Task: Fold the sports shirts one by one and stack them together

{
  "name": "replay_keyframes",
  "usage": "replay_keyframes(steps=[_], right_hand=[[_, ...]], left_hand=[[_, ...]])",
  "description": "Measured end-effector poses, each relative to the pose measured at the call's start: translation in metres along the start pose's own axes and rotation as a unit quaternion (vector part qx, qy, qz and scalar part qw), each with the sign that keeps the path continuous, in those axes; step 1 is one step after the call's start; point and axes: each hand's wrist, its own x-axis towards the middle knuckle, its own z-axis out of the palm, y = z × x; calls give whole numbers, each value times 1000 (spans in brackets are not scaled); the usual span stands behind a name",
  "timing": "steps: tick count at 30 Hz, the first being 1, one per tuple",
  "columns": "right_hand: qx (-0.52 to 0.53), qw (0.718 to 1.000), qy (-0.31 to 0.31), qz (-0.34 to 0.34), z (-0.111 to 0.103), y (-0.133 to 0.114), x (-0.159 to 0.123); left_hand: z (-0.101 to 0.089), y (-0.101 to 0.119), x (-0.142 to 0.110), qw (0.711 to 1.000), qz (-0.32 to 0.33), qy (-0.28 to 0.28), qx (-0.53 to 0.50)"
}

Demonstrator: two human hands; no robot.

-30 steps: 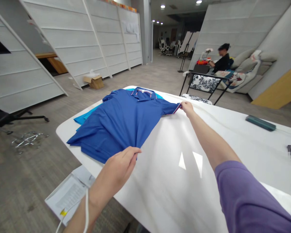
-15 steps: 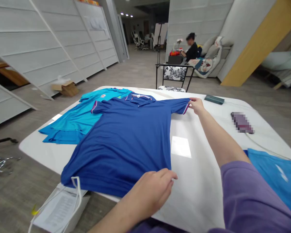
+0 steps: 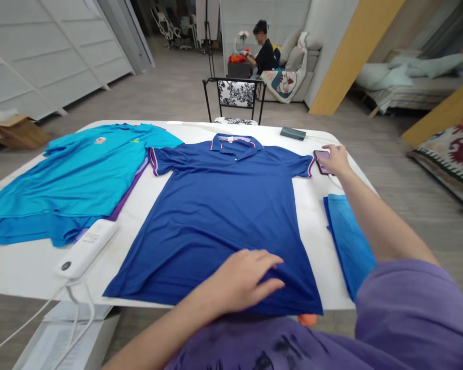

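Head view: the blue polo shirt (image 3: 227, 205) lies centrally, hem at the near edge of the table (image 3: 312, 216), whose strip shows at three o'clock. Left hand (image 3: 247, 280), five o'clock, is loosely unclenched over the shirt; right hand (image 3: 336, 160), two o'clock, is at the phone (image 3: 321, 154), grip unclear. Collar label (image 3: 230, 139): too small to read.

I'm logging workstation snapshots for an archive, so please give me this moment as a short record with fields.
Surface: white table
Centre: navy-blue polo shirt, spread out, collar at the far end
Left hand: over the polo's lower front, thumb apart from fingers; contact unclear
Right hand: at the phone, fingers over it; grip unclear
Left side: turquoise shirt, white oblong device with cables
Right side: light-blue garment
Far edge: dark-green case
Beyond table: patterned chair, seated person
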Motion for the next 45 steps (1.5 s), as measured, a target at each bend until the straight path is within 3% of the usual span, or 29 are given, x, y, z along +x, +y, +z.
replay_keyframes(steps=[2, 5, 7, 9, 11, 14, 17, 21, 25, 29, 31, 33, 35, 38, 41, 43, 45], right_hand=[[12, 997, -64, -37, -9, -11, -45], [93, 961, -235, -110, -27, -39, -147], [118, 926, -329, -141, -43, -57, -227], [117, 904, -385, -144, -59, -69, -300], [111, 904, -393, -130, -72, -72, -360], [106, 928, -341, -104, -83, -63, -423], [107, 946, -291, -94, -88, -53, -457], [111, 952, -266, -105, -92, -45, -473], [102, 955, -254, -117, -101, -33, -476], [82, 951, -265, -134, -116, -27, -476], [71, 946, -276, -154, -121, -34, -467], [73, 946, -275, -159, -121, -49, -444], [81, 953, -253, -149, -108, -71, -403], [80, 968, -188, -146, -62, -101, -308], [70, 978, -122, -154, 6, -112, -193], [46, 985, -107, -127, 51, -105, -123], [-7, 990, -120, -73, 87, -91, -70]], left_hand=[[-25, -36, -44, 991, -71, 68, 91], [-50, -97, -131, 955, -191, 151, 168], [-55, -130, -189, 938, -228, 190, 180], [-52, -153, -235, 928, -248, 206, 186], [-45, -165, -266, 919, -272, 214, 189], [-37, -166, -285, 907, -302, 225, 189], [-36, -156, -292, 905, -291, 257, 175], [-45, -145, -305, 902, -277, 295, 151], [-46, -155, -324, 897, -259, 329, 141], [-41, -160, -341, 919, -269, 256, 134], [-43, -153, -338, 920, -281, 246, 124], [-50, -145, -316, 916, -268, 287, 86], [-64, -144, -270, 902, -242, 355, 34], [-104, -166, -160, 895, -185, 406, 3], [-163, -220, -42, 896, -134, 410, 105], [-204, -267, 17, 885, -197, 388, 164], [-237, -312, 54, 879, -260, 344, 205]])
